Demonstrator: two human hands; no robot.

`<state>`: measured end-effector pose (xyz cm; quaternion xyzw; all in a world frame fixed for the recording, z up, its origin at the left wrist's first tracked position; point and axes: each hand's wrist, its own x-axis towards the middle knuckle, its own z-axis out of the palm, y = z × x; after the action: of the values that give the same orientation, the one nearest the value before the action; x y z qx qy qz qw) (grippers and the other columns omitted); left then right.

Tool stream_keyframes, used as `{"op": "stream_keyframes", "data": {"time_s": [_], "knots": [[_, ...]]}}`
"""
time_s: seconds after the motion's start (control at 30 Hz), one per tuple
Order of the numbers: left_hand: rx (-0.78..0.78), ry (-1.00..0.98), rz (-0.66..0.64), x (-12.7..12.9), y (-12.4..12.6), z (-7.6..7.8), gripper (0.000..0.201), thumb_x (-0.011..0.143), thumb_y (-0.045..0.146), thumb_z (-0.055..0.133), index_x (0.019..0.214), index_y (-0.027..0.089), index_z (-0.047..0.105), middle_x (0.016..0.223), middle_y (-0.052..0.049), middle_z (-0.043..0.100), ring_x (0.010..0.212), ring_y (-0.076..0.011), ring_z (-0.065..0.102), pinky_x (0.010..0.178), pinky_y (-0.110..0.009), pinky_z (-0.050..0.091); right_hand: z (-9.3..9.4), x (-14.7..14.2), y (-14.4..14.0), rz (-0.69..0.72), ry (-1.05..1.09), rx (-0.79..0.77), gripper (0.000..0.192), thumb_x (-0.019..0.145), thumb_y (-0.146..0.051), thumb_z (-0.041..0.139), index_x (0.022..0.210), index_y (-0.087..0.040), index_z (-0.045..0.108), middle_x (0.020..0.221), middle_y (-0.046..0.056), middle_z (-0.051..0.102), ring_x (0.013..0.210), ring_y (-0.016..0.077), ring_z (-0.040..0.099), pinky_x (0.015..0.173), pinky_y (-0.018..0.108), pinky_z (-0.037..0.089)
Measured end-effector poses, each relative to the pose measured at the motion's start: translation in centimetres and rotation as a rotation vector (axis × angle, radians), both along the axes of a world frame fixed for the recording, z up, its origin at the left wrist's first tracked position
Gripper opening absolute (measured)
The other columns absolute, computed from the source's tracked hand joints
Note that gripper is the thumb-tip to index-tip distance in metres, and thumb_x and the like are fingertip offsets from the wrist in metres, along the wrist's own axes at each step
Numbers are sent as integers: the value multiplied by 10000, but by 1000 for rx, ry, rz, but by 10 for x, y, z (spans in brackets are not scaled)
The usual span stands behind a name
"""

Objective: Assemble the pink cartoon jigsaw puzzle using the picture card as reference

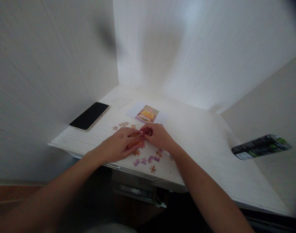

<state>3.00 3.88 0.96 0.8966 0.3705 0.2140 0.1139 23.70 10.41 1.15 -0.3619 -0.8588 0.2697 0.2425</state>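
My left hand (123,144) lies palm down over a small joined patch of jigsaw puzzle (142,142), its fingers spread across the orange and pink surface. At the upper right of that patch, my right hand (156,134) has thumb and forefinger pinched together on a reddish puzzle piece, mostly covered by the fingers. The fingertips of both hands almost meet. Purple loose pieces (143,161) and an orange-brown piece (153,169) lie nearer the front edge. Several pale loose pieces (123,124) are scattered beyond my left hand.
Behind my hands lies a picture card (147,114) with a yellow figure on white paper. A black-screened phone (90,116) rests at the left. A dark can (260,147) stands at the right on the white table (198,139). Pale walls enclose the back and sides.
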Motion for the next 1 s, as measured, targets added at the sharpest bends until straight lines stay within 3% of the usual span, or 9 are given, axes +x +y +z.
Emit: {"op": "stream_keyframes", "data": {"time_s": [0.13,0.33,0.47,0.57,0.8,1.0], "knots": [[1,17,15,1,-1,1,294,971,382,483,1140,243,680,1302,-87,582,1183,-257,535,1044,-438,395,5,0,-3,47,-67,131,206,773,-81,596,918,-172,710,828,28,711,727,128,617,699,245,459],[4,12,8,1,0,1,295,981,366,465,1124,233,687,1253,-91,606,1155,-248,554,1025,-430,411,10,-1,-7,93,-126,190,196,770,-84,608,915,-161,715,871,51,717,782,153,618,759,278,457],[15,-25,-4,1,0,0,271,975,320,475,1126,239,685,1263,-82,608,1157,-241,560,1026,-421,415,-1,-1,-2,-31,-33,1,194,790,-110,610,948,-160,709,827,38,718,716,135,627,686,255,471],[24,-35,-1,0,1,-2,268,971,309,484,1139,250,684,1277,-76,606,1161,-241,561,1028,-422,415,-5,0,2,-34,40,-143,179,818,-120,604,962,-150,705,867,48,730,730,128,648,691,245,490],[10,9,21,0,1,-3,296,979,351,468,1145,242,688,1246,-88,615,1157,-246,557,1029,-432,422,10,1,-6,115,-152,210,192,806,-98,620,949,-168,725,882,57,726,777,153,634,755,275,466],[22,9,22,0,0,-4,296,977,347,471,1154,239,682,1292,-90,595,1184,-250,545,1043,-434,411,4,0,-4,59,-128,149,203,837,-94,580,961,-163,725,871,49,737,753,143,643,728,259,472]]}}
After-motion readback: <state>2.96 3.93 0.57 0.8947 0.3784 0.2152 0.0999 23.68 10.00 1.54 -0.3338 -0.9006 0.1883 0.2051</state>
